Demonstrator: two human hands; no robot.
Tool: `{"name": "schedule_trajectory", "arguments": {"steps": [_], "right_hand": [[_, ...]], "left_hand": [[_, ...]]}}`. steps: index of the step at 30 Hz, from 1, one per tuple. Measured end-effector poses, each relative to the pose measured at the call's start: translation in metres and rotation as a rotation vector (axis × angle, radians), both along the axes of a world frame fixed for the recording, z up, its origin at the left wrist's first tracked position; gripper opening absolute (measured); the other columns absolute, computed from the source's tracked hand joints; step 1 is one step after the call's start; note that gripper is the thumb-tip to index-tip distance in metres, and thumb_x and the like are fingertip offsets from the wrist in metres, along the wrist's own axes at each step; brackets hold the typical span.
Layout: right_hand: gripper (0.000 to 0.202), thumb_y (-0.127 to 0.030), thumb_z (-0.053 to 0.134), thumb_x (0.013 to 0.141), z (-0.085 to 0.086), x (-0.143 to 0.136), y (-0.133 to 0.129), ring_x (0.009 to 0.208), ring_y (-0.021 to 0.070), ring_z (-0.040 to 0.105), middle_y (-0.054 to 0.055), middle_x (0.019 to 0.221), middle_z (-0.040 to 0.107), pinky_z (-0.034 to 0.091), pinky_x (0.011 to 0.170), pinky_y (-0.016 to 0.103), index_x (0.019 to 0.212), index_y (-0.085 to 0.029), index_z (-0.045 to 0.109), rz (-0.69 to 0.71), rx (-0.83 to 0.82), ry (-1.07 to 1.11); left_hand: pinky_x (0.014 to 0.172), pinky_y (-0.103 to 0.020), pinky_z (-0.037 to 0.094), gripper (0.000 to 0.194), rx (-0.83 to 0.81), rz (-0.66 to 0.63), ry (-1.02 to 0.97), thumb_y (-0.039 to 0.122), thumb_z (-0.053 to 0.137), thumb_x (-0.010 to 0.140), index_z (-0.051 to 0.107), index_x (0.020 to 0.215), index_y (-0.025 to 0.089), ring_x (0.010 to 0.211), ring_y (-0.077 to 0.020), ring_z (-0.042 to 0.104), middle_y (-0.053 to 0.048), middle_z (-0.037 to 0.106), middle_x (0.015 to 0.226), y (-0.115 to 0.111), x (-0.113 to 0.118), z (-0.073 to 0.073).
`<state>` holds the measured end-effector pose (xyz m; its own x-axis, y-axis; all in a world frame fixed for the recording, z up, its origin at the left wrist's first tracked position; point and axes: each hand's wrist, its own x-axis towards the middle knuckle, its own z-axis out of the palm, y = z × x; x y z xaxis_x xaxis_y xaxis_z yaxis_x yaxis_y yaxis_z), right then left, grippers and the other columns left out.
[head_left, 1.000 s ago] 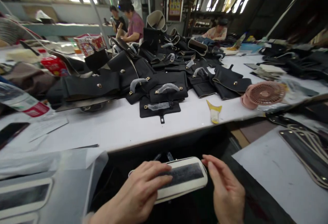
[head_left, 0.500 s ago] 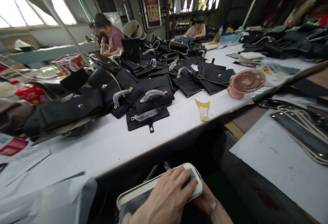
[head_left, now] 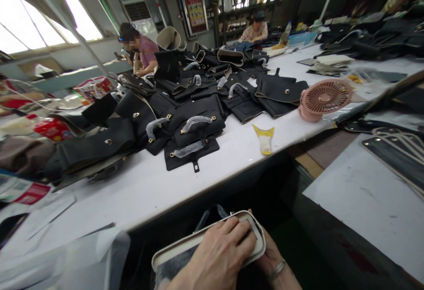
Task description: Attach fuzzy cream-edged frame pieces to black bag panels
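Note:
A bag (head_left: 185,250) with a pale cream rim and a grey-smudged face rests low in front of me, below the table edge. Across that face lies my left hand (head_left: 220,250), fingers bent and pressing on it near the right end. My right hand (head_left: 270,254), with a metal bracelet at the wrist, grips the bag's right end from behind; a fingertip shows over the far edge and the rest is mostly hidden. Beyond the rim sticks up a plastic-wrapped handle (head_left: 210,215).
On the white table (head_left: 149,192) lie a pile of black bags (head_left: 202,113), a yellow-ended piece (head_left: 264,139) and a pink fan (head_left: 324,97). A white sheet (head_left: 361,201) and strapped black pieces (head_left: 397,153) are at right. People (head_left: 147,53) sit farther back.
The view has shifted slightly. My right hand has come up around the bag's end, so a fingertip now shows above the rim. My left hand's fingers have shifted slightly on the face.

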<state>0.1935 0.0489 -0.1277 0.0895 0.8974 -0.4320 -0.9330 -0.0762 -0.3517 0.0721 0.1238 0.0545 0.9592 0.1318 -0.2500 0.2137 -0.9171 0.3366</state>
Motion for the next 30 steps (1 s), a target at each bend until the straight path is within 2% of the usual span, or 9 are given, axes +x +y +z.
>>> {"name": "schedule_trajectory", "arguments": {"steps": [6,10,14,17,19,22,25,28,30], "right_hand": [[0.05,-0.059,0.075,0.075,0.006,-0.002,-0.001,0.086,0.0226,0.066,0.009,0.09,0.07,0.053,0.081,0.037,0.091,-0.012,0.072,0.092,-0.055,-0.025],[0.044,-0.057,0.077,0.074,0.015,0.0,-0.01,0.086,0.0194,0.066,0.004,0.088,0.071,0.051,0.087,0.033,0.09,-0.016,0.073,-0.042,-0.146,-0.206],[0.045,-0.055,0.075,0.078,0.055,0.004,-0.034,0.105,0.0207,0.062,0.004,0.109,0.072,0.045,0.1,0.03,0.107,-0.02,0.073,-0.12,-0.217,-0.493],[0.055,-0.062,0.065,0.083,0.088,0.003,-0.048,0.125,0.0255,0.052,0.006,0.129,0.064,0.036,0.112,0.035,0.121,-0.024,0.069,-0.035,-0.266,-0.874],[0.059,-0.066,0.061,0.083,0.1,0.0,-0.053,0.129,0.0261,0.049,0.007,0.134,0.06,0.034,0.113,0.034,0.125,-0.024,0.067,0.009,-0.318,-1.094],[0.058,-0.066,0.054,0.087,0.101,-0.004,-0.056,0.117,0.0247,0.057,0.01,0.126,0.061,0.045,0.101,0.028,0.121,-0.022,0.069,-0.015,-0.376,-1.334],[0.054,-0.061,0.049,0.091,0.1,-0.006,-0.056,0.101,0.0217,0.062,0.011,0.112,0.063,0.05,0.087,0.024,0.115,-0.019,0.072,-0.055,-0.375,-1.49],[0.049,-0.056,0.05,0.092,0.105,-0.009,-0.054,0.091,0.019,0.064,0.01,0.104,0.063,0.052,0.078,0.021,0.111,-0.018,0.073,-0.089,-0.346,-1.583],[0.046,-0.054,0.053,0.091,0.109,-0.012,-0.052,0.083,0.0178,0.064,0.01,0.099,0.062,0.051,0.066,0.02,0.108,-0.017,0.074,-0.105,-0.341,-1.626]], "left_hand": [[0.098,-0.038,0.048,0.039,0.024,-0.018,0.022,0.021,0.054,0.09,0.046,0.127,0.028,0.12,-0.024,0.048,-0.007,0.05,0.134,-0.002,0.004,0.012],[0.092,-0.038,0.052,0.031,0.032,-0.023,-0.029,0.019,0.054,0.088,0.05,0.119,0.026,0.115,-0.0245,0.05,-0.006,0.053,0.129,-0.002,0.004,0.009],[0.096,-0.035,0.049,0.03,0.006,-0.054,-0.083,0.019,0.058,0.086,0.052,0.115,0.023,0.112,-0.0229,0.051,-0.006,0.055,0.124,0.001,0.002,0.005],[0.099,-0.037,0.047,0.038,0.03,-0.086,-0.113,0.019,0.058,0.086,0.05,0.123,0.02,0.113,-0.0239,0.05,-0.008,0.055,0.124,0.002,-0.002,0.002],[0.101,-0.038,0.046,0.041,0.047,-0.094,-0.138,0.02,0.058,0.087,0.048,0.127,0.019,0.115,-0.0247,0.049,-0.009,0.055,0.126,0.002,-0.006,-0.001],[0.101,-0.039,0.045,0.044,0.065,-0.106,-0.182,0.021,0.058,0.087,0.047,0.129,0.019,0.117,-0.0258,0.049,-0.009,0.054,0.128,0.001,-0.01,-0.002],[0.097,-0.039,0.048,0.037,0.128,-0.162,-0.223,0.02,0.056,0.089,0.05,0.124,0.015,0.112,-0.026,0.053,-0.011,0.059,0.119,0.004,-0.009,0.001],[0.073,-0.034,0.053,0.023,0.136,-0.17,-0.185,0.016,0.057,0.085,0.055,0.108,0.013,0.088,-0.0228,0.063,-0.008,0.065,0.099,0.013,-0.002,0.006],[0.056,-0.03,0.049,0.021,0.071,-0.124,-0.16,0.014,0.058,0.079,0.053,0.1,0.015,0.071,-0.0202,0.064,-0.004,0.066,0.087,0.022,0.005,0.007]]}}
